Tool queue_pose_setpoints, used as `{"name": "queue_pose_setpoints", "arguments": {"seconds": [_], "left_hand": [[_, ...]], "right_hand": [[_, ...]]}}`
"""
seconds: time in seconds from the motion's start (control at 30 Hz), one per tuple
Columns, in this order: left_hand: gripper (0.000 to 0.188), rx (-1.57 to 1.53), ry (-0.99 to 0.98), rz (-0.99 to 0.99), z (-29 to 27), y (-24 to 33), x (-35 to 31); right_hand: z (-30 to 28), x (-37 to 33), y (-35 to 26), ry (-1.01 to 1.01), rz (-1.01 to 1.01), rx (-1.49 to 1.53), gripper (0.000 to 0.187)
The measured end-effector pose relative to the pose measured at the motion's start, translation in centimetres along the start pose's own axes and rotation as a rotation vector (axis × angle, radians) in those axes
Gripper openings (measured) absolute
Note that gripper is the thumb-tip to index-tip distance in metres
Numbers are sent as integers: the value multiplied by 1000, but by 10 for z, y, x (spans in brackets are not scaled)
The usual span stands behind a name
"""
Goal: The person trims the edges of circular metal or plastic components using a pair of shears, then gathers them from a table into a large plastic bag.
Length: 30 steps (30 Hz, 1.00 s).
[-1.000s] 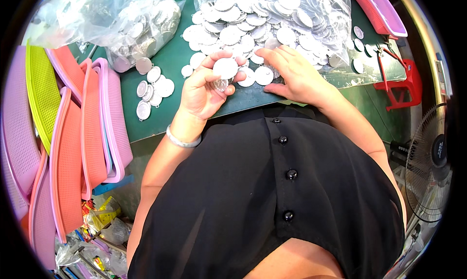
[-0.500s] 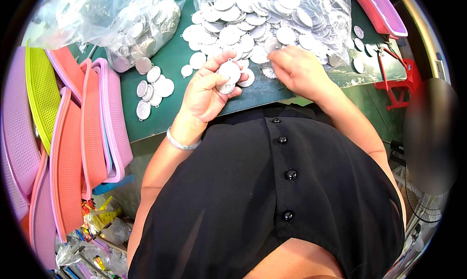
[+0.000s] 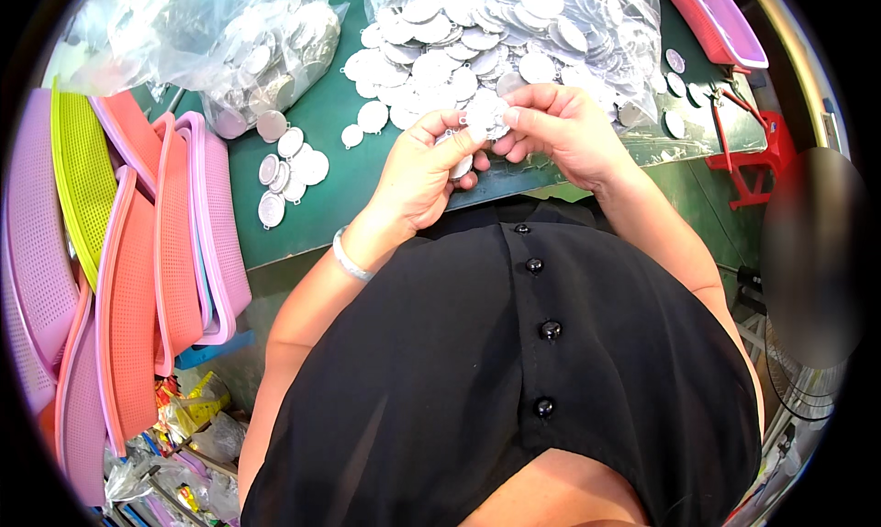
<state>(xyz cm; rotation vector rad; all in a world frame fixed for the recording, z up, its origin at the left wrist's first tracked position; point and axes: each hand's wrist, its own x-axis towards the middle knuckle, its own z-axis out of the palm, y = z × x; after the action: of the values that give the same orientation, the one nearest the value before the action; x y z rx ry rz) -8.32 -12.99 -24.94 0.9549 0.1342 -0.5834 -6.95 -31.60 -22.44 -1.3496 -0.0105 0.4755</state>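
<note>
Both hands meet over the front edge of the green table, just before a big heap of round silver metal discs (image 3: 431, 65) with small loops on their rims. My left hand (image 3: 424, 164) is closed around some discs; one shows low between its fingers. Thumb and fingers of my right hand (image 3: 562, 128) pinch a round metal disc (image 3: 486, 114) at its right side, while the left fingertips touch its left side. How many discs the left hand holds is partly hidden by the fingers.
A small group of discs (image 3: 310, 165) lies left on the green table (image 3: 262, 233). Behind it stands a clear bag of discs (image 3: 275, 63). Stacked plastic baskets (image 3: 128, 307) line the left side. Red-handled pliers (image 3: 725, 132), several discs and a pink basket (image 3: 716, 22) are at the right.
My left hand has moved right and slightly down with its discs. My right hand has come from the heap's edge to meet it, and now pinches a disc.
</note>
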Motion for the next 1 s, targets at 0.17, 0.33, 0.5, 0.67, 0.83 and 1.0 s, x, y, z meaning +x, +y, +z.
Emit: {"name": "queue_pose_setpoints", "arguments": {"seconds": [0.17, 0.33, 0.5, 0.67, 0.83, 1.0], "left_hand": [[18, -166, 71, 11, -1, 7, -2], [19, -245, 54, 50, -13, 5, -4], [27, -235, -5, 51, -15, 7, -4], [24, -180, -15, 18, -14, 9, -6], [16, -179, -40, -2, -16, 5, -3], [20, 9, 30, -7, -6, 7, -5]], "right_hand": [[-11, -3, -4, 96, -304, -589, 23], [-19, -7, 0, -23, -702, -1309, 39], [-15, -7, 3, -70, -752, -1403, 41], [-21, -1, 12, -137, -896, -1512, 28], [-21, -1, 16, -126, -1052, -1539, 24], [-22, 3, 13, -128, -1172, -1455, 27]]}}
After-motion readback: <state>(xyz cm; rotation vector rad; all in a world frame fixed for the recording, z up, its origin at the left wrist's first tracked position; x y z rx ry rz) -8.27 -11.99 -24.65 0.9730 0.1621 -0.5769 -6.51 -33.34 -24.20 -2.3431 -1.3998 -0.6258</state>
